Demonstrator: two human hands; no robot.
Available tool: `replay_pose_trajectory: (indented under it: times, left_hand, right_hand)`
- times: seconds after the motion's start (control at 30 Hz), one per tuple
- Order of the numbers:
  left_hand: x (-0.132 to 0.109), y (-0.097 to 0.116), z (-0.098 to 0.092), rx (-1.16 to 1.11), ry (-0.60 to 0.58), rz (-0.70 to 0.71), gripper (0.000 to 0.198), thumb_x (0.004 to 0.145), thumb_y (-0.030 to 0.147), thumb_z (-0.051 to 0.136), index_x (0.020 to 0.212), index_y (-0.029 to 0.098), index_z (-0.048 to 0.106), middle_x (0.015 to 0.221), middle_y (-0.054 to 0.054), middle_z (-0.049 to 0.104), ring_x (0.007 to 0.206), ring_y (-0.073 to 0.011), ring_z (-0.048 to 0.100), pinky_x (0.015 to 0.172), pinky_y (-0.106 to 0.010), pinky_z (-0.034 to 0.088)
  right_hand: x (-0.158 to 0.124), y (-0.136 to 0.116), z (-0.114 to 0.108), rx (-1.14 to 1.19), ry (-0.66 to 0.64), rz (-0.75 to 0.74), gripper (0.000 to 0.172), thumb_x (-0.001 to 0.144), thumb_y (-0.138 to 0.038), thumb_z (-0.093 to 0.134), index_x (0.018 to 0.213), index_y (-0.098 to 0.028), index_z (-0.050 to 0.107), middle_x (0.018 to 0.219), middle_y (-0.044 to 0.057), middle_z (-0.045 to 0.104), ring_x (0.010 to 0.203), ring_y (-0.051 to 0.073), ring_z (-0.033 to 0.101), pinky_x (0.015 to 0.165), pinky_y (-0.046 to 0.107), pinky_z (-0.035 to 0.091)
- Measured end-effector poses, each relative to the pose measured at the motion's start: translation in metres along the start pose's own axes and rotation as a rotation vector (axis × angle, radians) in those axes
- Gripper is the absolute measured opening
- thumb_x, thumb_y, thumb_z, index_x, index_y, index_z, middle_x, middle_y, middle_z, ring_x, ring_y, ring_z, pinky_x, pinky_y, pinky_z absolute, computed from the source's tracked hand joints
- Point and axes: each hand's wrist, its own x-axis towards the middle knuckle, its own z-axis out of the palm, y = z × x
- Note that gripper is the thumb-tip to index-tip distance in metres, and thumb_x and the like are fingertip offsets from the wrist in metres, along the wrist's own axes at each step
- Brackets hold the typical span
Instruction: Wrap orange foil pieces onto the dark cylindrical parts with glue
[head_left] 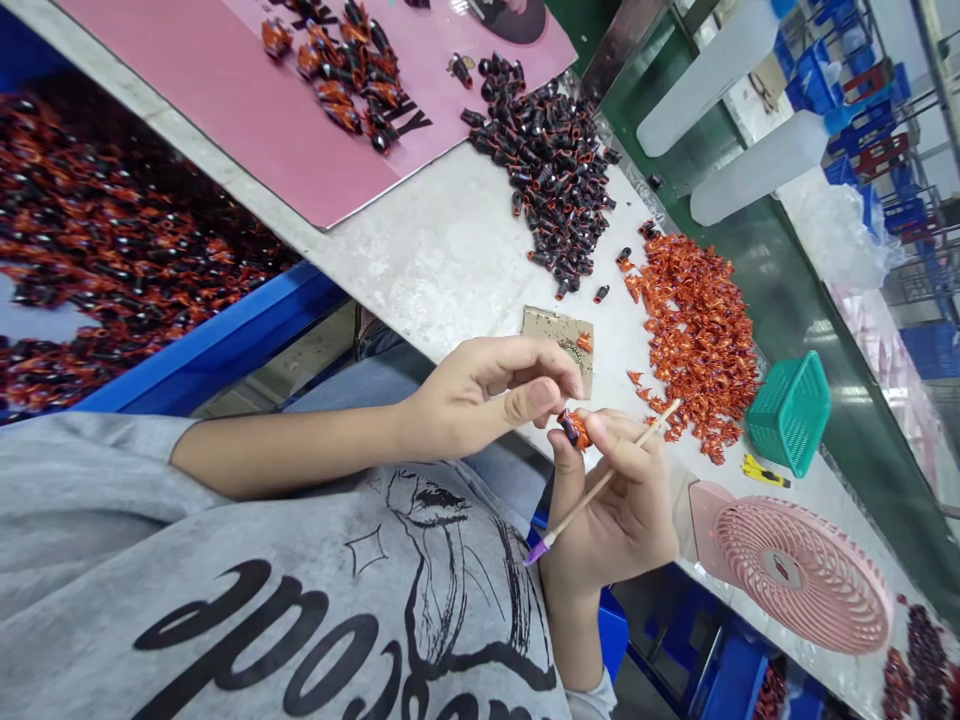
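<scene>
My right hand (611,495) pinches a small orange-and-black plastic piece (574,430) between thumb and finger. A thin wooden stick (600,487) with a purple tip lies across the same hand, held by its fingers. My left hand (487,395) is curled, thumb and fingertips drawn together right at the dark end of the piece. Whether those fingertips hold something is hidden. Just beyond the hands lies a square of cardboard (534,322) with a small orange part and a ring of fine chain or beads on it.
Black parts (555,170) and orange spiky parts (697,330) lie heaped on the white table (397,260). Joined pieces (352,70) rest on a pink sheet (225,120). A green basket (787,415), yellow cutter (765,472) and pink fan (802,570) stand rightward. A blue bin (225,335) holds many pieces.
</scene>
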Motion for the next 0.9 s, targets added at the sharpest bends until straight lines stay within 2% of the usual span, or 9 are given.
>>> replay_pose_trajectory:
  times: [0.1,0.2,0.37,0.47,0.57,0.67,0.8,0.9]
  left_hand:
    - [0.0015,-0.0002,0.0000,0.006,-0.073,-0.056,0.046,0.092,0.058,0.058,0.073,0.016,0.061,0.063,0.000,0.055,0.056,-0.0106,0.049,0.053,-0.022,0.042]
    - [0.0033,0.0027,0.0010,0.028,-0.117,-0.074,0.044,0.091,0.052,0.063,0.066,0.017,0.056,0.059,0.002,0.051,0.055,-0.0100,0.046,0.052,-0.022,0.039]
    - [0.0026,0.0039,0.0017,-0.099,-0.145,-0.112,0.034,0.093,0.041,0.064,0.071,0.016,0.057,0.064,0.002,0.053,0.059,-0.0096,0.047,0.055,-0.021,0.039]
    - [0.0012,0.0023,0.0011,-0.180,-0.149,-0.157,0.030,0.094,0.040,0.062,0.076,0.015,0.057,0.070,0.001,0.055,0.063,-0.0102,0.050,0.058,-0.021,0.041]
    - [0.0004,0.0011,0.0002,-0.188,-0.144,-0.191,0.030,0.094,0.042,0.062,0.081,0.016,0.056,0.073,0.001,0.054,0.064,-0.0108,0.050,0.058,-0.022,0.041]
    - [0.0001,0.0007,-0.0004,-0.150,-0.150,-0.129,0.026,0.095,0.039,0.059,0.082,0.016,0.056,0.074,0.001,0.052,0.065,-0.0110,0.049,0.059,-0.022,0.041]
    - [-0.0005,0.0000,-0.0007,-0.009,-0.143,0.033,0.020,0.097,0.030,0.056,0.083,0.016,0.057,0.071,0.001,0.050,0.065,-0.0104,0.047,0.060,-0.021,0.041]
    - [-0.0003,-0.0014,-0.0013,0.111,-0.129,0.196,0.012,0.095,0.023,0.057,0.085,0.017,0.057,0.071,0.001,0.051,0.064,-0.0101,0.048,0.060,-0.022,0.042]
  right_hand:
    - [-0.0006,0.0018,-0.0003,0.007,-0.012,0.018,0.035,0.081,-0.003,0.074,0.108,-0.024,0.069,0.091,0.001,0.071,0.089,0.016,0.071,0.074,0.034,0.061]
    - [0.0002,0.0016,-0.0014,0.015,-0.028,0.017,0.038,0.079,-0.001,0.074,0.108,-0.025,0.070,0.093,0.000,0.072,0.089,0.016,0.070,0.074,0.033,0.061]
    - [0.0011,-0.0013,-0.0019,0.049,-0.032,0.019,0.043,0.082,-0.002,0.072,0.117,-0.026,0.067,0.097,0.001,0.072,0.094,0.016,0.070,0.079,0.034,0.061]
    - [0.0028,-0.0034,-0.0010,0.101,0.003,0.019,0.044,0.084,-0.011,0.074,0.125,-0.024,0.063,0.106,0.005,0.070,0.103,0.019,0.069,0.086,0.038,0.060]
    - [0.0053,-0.0046,-0.0010,0.089,0.014,0.018,0.041,0.087,-0.027,0.075,0.125,-0.023,0.061,0.109,0.007,0.067,0.104,0.020,0.066,0.081,0.036,0.058]
    - [0.0055,-0.0040,-0.0012,0.068,-0.004,0.064,0.039,0.089,-0.041,0.070,0.122,-0.023,0.059,0.103,0.006,0.063,0.094,0.018,0.063,0.070,0.030,0.052]
    - [0.0026,-0.0030,0.0005,0.052,-0.025,0.127,0.034,0.093,-0.051,0.061,0.110,-0.021,0.058,0.090,0.002,0.054,0.087,0.016,0.056,0.070,0.030,0.045]
    - [0.0034,-0.0063,0.0029,0.049,-0.076,0.162,0.032,0.097,-0.053,0.052,0.095,-0.021,0.057,0.081,0.000,0.049,0.079,0.015,0.050,0.069,0.030,0.041]
